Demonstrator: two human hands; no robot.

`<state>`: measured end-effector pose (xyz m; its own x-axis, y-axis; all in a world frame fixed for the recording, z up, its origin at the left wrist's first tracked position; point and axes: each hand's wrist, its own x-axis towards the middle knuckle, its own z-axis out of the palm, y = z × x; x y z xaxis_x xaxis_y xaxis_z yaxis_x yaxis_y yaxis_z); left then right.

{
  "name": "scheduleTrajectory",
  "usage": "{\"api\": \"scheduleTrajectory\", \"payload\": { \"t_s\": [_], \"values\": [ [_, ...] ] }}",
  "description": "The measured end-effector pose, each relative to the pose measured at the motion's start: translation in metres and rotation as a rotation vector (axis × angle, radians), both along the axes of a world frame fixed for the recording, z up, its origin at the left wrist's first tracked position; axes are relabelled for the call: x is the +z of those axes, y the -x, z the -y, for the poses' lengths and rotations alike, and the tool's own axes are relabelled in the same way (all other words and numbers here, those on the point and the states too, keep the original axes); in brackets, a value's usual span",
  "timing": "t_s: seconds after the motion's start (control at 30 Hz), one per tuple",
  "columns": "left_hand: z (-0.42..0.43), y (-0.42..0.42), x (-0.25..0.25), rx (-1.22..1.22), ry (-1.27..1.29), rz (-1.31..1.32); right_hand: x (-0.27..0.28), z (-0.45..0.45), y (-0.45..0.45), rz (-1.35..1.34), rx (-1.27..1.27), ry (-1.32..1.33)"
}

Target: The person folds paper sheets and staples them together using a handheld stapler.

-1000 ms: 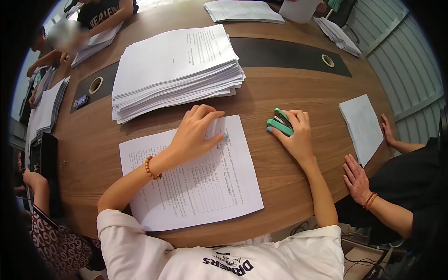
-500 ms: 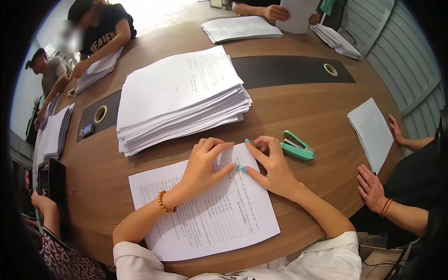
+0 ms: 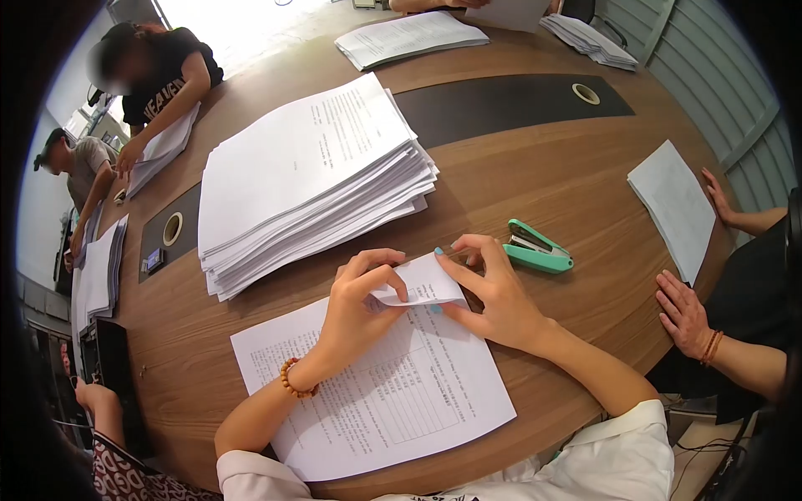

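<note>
A printed sheet of paper [image 3: 418,392] with a table on it lies in front of me, possibly several sheets together. Its far edge is bent up into a curl between my hands. My left hand [image 3: 355,313], with a beaded bracelet at the wrist, pinches this curl at its left side. At the curl's right side, my right hand [image 3: 497,301] grips it between thumb and fingers. Just right of that hand, a green stapler [image 3: 539,248] rests on the table with its top raised. Beyond my left hand stands a thick stack of printed paper [image 3: 301,175].
The wooden table [image 3: 576,334] has a dark inset strip [image 3: 501,107] with round holes. At the right, a person's hands [image 3: 685,316] rest near a pale paper pile [image 3: 672,204]. Other people handle papers at the left and far side. A black box [image 3: 109,376] stands at the left edge.
The far edge of the paper, flat before, is now bent up between my hands. My view has shifted a little, and the person at the far left leans lower.
</note>
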<state>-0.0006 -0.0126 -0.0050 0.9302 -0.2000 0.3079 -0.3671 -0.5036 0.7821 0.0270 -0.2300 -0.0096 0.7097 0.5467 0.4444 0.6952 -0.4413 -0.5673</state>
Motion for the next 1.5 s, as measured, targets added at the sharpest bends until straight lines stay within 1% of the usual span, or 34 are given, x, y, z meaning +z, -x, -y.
{"api": "scheduleTrajectory", "payload": {
  "t_s": [0.1,0.17,0.2,0.27,0.3,0.37,0.47,0.5,0.57,0.7,0.77,0.8,0.87,0.9,1.0,1.07,1.17,1.3,1.37,1.4,1.5],
  "values": [
    [0.002,0.001,0.006,0.023,-0.067,-0.043,-0.002,0.001,-0.001,0.053,0.019,0.01],
    [0.002,0.001,0.004,0.021,-0.072,0.044,-0.003,0.001,0.0,0.073,0.04,0.016],
    [0.002,0.002,0.004,0.02,-0.074,0.041,-0.003,0.001,0.0,0.07,0.039,0.014],
    [0.002,0.005,0.004,0.074,-0.253,0.152,-0.001,0.001,0.001,0.072,0.04,0.038],
    [0.004,0.006,0.005,0.071,-0.251,0.15,0.0,0.001,0.002,0.069,0.037,0.04],
    [0.008,0.008,0.01,0.149,-0.105,0.0,0.002,-0.001,0.004,-0.055,-0.01,-0.026],
    [0.009,0.009,0.013,0.151,-0.098,-0.045,-0.001,-0.001,0.002,-0.003,-0.018,0.0],
    [0.008,0.009,0.012,0.151,-0.096,-0.045,-0.002,0.0,0.001,-0.002,-0.018,0.001],
    [0.004,0.01,0.007,0.084,-0.243,0.125,-0.003,0.0,0.001,0.041,-0.003,0.032],
    [0.005,0.011,0.011,0.131,-0.243,0.144,-0.005,0.002,0.0,0.073,0.026,0.051],
    [0.003,0.011,0.006,0.113,-0.33,0.182,-0.006,0.001,0.001,0.068,0.044,0.035],
    [0.003,0.011,0.005,0.113,-0.333,0.181,-0.005,0.0,0.002,0.066,0.044,0.031],
    [0.006,0.012,0.004,0.166,-0.331,0.199,0.0,-0.003,0.005,-0.074,-0.064,-0.041],
    [0.006,0.012,0.006,0.163,-0.333,0.198,0.0,-0.003,0.005,-0.075,-0.066,-0.043],
    [0.007,0.013,0.009,0.197,-0.253,0.056,-0.001,0.0,0.003,-0.015,-0.049,0.027],
    [0.005,0.011,0.005,0.136,-0.335,0.215,-0.002,0.001,0.001,0.052,-0.024,0.032],
    [0.007,0.012,0.012,0.151,-0.3,0.218,-0.005,0.001,0.002,0.066,-0.002,0.03],
    [0.004,0.012,0.005,0.123,-0.336,0.21,-0.003,-0.001,0.003,0.072,0.001,0.025],
    [0.006,0.013,0.004,0.16,-0.366,0.267,0.0,-0.003,0.006,-0.033,-0.083,0.001],
    [0.007,0.013,0.006,0.159,-0.366,0.266,-0.001,-0.002,0.005,-0.034,-0.084,0.001],
    [0.008,0.014,0.008,0.204,-0.279,0.13,-0.002,-0.001,0.003,0.022,-0.051,0.014]
  ]
}}
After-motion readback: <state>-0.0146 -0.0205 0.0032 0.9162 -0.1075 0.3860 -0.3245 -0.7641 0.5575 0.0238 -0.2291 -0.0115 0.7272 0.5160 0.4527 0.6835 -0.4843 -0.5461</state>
